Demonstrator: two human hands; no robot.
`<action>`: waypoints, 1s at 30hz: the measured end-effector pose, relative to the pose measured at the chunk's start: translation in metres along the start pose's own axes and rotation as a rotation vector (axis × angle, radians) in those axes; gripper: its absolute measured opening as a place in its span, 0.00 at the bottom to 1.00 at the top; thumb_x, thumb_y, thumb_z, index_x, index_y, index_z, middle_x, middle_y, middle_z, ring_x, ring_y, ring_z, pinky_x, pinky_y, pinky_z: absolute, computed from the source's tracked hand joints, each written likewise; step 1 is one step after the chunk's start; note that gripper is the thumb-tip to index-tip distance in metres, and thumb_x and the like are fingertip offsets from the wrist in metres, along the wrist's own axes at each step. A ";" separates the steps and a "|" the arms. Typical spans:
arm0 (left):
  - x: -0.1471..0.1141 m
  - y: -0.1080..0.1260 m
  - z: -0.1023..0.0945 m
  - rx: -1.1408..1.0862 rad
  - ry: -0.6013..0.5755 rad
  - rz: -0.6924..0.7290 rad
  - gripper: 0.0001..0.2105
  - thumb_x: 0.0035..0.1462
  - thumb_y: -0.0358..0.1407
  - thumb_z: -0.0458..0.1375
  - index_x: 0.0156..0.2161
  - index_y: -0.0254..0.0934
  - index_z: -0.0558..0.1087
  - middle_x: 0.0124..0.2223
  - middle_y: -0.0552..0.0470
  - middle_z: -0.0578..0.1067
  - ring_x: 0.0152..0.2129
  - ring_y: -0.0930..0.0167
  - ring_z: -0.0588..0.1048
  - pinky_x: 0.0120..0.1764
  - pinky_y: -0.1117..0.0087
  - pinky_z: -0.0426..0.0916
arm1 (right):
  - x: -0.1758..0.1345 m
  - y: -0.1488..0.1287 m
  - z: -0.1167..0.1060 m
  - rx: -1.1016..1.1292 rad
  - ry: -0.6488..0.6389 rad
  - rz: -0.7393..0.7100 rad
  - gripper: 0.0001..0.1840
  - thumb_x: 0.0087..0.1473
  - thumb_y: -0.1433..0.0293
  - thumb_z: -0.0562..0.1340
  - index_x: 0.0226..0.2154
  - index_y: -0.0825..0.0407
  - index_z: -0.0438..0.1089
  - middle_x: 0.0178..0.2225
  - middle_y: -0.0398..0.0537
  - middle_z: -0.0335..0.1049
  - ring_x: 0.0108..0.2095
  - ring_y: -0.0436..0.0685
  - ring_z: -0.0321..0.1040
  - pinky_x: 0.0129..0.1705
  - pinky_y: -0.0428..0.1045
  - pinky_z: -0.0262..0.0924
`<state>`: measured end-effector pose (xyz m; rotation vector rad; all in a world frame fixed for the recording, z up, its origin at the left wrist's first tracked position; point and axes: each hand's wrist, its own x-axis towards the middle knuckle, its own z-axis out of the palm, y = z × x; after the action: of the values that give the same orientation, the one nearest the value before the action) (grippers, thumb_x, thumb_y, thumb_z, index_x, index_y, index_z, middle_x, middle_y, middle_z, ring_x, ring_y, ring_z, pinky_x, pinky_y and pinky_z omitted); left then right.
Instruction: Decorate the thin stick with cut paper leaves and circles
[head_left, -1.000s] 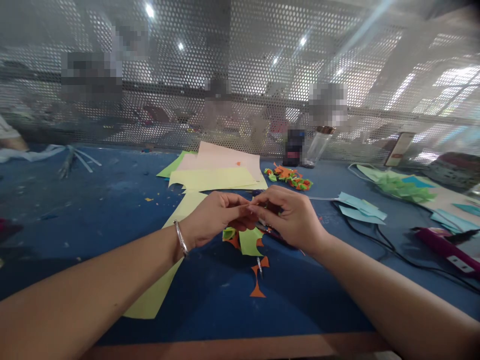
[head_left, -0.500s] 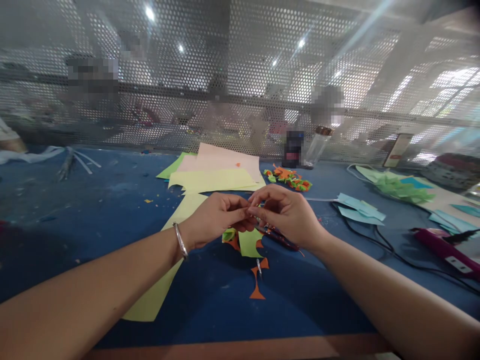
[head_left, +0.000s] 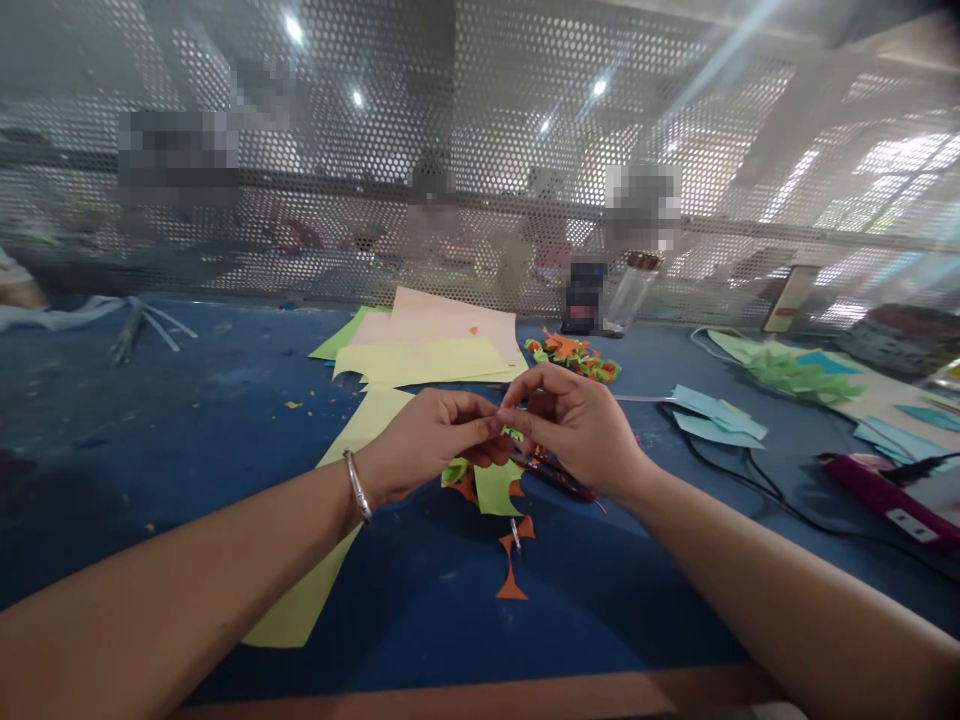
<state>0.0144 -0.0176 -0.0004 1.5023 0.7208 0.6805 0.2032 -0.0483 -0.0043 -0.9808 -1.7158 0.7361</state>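
Over the middle of the blue table [head_left: 420,600], my left hand [head_left: 439,432] and my right hand [head_left: 577,425] meet with their fingertips pinched together. A small curled piece of green paper [head_left: 513,433] shows between them; the fingers cover most of it. Below them lie a light green paper piece [head_left: 497,490], orange paper scraps [head_left: 512,582] and a thin metal-tipped tool [head_left: 517,540]. A dark slim tool [head_left: 566,480], its kind unclear, rests under my right hand. Pale yellow paper [head_left: 292,610] extends beneath my left forearm.
Pink sheets [head_left: 450,322] and a yellow sheet [head_left: 420,362] are stacked behind my hands. Beside them sits a pile of green and orange paper bits [head_left: 577,355]. To the right are blue paper pieces [head_left: 720,415], a purple power strip [head_left: 892,505], cables and a clear bottle [head_left: 630,295].
My right fingers have shifted slightly, and the small green piece between the fingertips shows more clearly. The view has moved a little; the things on the table look unmoved.
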 end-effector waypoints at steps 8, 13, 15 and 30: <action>-0.003 0.001 0.003 0.051 0.037 -0.021 0.06 0.57 0.34 0.62 0.38 0.33 0.77 0.35 0.48 0.81 0.30 0.71 0.81 0.36 0.70 0.74 | 0.000 0.000 0.000 0.002 0.002 -0.003 0.06 0.55 0.69 0.66 0.35 0.51 0.68 0.29 0.40 0.68 0.20 0.45 0.66 0.22 0.44 0.62; -0.003 0.000 0.005 0.092 0.032 -0.028 0.06 0.57 0.35 0.62 0.36 0.33 0.76 0.35 0.48 0.81 0.31 0.69 0.81 0.34 0.70 0.75 | 0.000 0.001 0.000 0.000 -0.005 0.000 0.06 0.55 0.70 0.67 0.35 0.51 0.69 0.30 0.40 0.69 0.20 0.45 0.67 0.22 0.44 0.62; -0.003 -0.001 0.004 0.086 0.029 -0.035 0.06 0.57 0.35 0.62 0.36 0.33 0.76 0.35 0.48 0.81 0.31 0.69 0.81 0.34 0.70 0.75 | 0.000 0.002 0.000 0.006 -0.006 -0.008 0.06 0.55 0.70 0.67 0.35 0.51 0.69 0.30 0.40 0.69 0.21 0.45 0.67 0.23 0.44 0.63; 0.003 0.004 -0.005 -0.236 0.078 -0.150 0.06 0.57 0.36 0.64 0.33 0.33 0.78 0.29 0.52 0.78 0.27 0.77 0.75 0.33 0.77 0.68 | 0.001 -0.001 -0.009 -0.147 0.032 -0.066 0.06 0.60 0.69 0.62 0.40 0.52 0.71 0.32 0.44 0.72 0.25 0.47 0.69 0.27 0.45 0.63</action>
<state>0.0126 -0.0125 0.0036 1.2002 0.7755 0.6873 0.2110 -0.0475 -0.0004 -1.0257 -1.7855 0.5552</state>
